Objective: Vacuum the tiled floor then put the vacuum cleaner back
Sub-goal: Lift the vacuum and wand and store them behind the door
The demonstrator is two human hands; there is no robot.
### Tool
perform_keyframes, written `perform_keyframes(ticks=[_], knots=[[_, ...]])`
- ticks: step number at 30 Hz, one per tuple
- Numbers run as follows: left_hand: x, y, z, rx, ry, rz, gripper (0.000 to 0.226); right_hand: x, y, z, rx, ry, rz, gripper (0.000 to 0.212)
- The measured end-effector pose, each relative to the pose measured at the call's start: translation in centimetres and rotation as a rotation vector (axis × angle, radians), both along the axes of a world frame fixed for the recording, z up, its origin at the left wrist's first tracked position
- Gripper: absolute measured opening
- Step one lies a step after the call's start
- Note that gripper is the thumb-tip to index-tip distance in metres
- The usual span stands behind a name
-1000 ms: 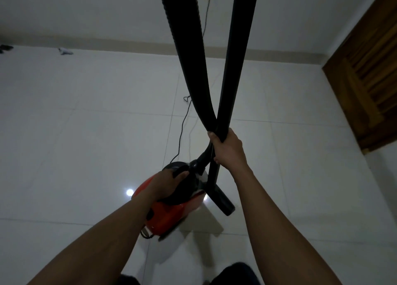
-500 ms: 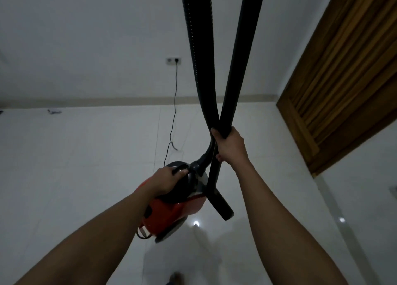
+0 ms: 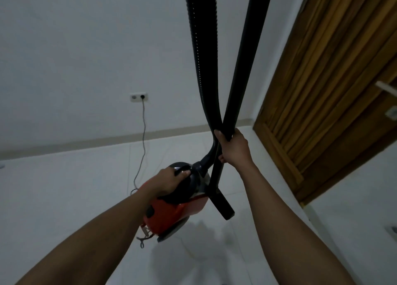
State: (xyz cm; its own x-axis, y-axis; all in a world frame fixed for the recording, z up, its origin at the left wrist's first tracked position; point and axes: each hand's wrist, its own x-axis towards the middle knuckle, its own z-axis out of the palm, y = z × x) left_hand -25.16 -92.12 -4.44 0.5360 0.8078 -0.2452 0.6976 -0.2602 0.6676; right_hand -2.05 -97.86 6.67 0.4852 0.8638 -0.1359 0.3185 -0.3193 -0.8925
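A red and black vacuum cleaner [image 3: 171, 216] hangs above the white tiled floor [image 3: 64, 188], carried by its black top handle in my left hand [image 3: 166, 182]. My right hand [image 3: 233, 148] grips the ribbed black hose [image 3: 200, 59] and the smooth black tube [image 3: 247, 59] together where they cross. Both run up out of the top of the view. The tube's lower end [image 3: 224, 207] sticks out below my right hand, beside the vacuum body.
The vacuum's cord [image 3: 142, 138] runs across the floor up to a wall socket [image 3: 138, 97] on the white wall. A wooden slatted door [image 3: 322, 112] stands at the right. A beige skirting [image 3: 86, 144] lines the wall's base.
The view has tilted up and turned right: the socket, wall and wooden door fill more of the frame. Both hands keep the same grips, and the vacuum stays lifted.
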Motion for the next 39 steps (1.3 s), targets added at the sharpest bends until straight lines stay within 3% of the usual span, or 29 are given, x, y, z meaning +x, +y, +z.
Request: perform_keyframes(ticks=[9, 17, 24, 32, 39], knots=[[15.6, 19.4, 0.0, 0.013, 0.057, -0.039, 0.034, 16.2, 17.5, -1.9, 0.022, 0.063, -0.065, 0.055], [28.4, 34.5, 0.6, -0.027, 0.125, -0.079, 0.008, 30.3, 32.6, -1.3, 0.022, 0.108, -0.065, 0.046], [41.5, 49.8, -2.3, -0.024, 0.157, -0.135, 0.034, 41.8, 46.5, -3.8, -0.023, 0.073, -0.079, 0.041], [54.8, 62.7, -5.3, -0.097, 0.196, -0.303, 0.015, 53.7, 56.9, -8.6, -0.042, 0.128, -0.254, 0.054], [68.1, 71.4, -10.7, -0.135, 0.303, -0.369, 0.032, 65.0, 65.1, -15.7, -0.082, 0.101, -0.341, 0.077]])
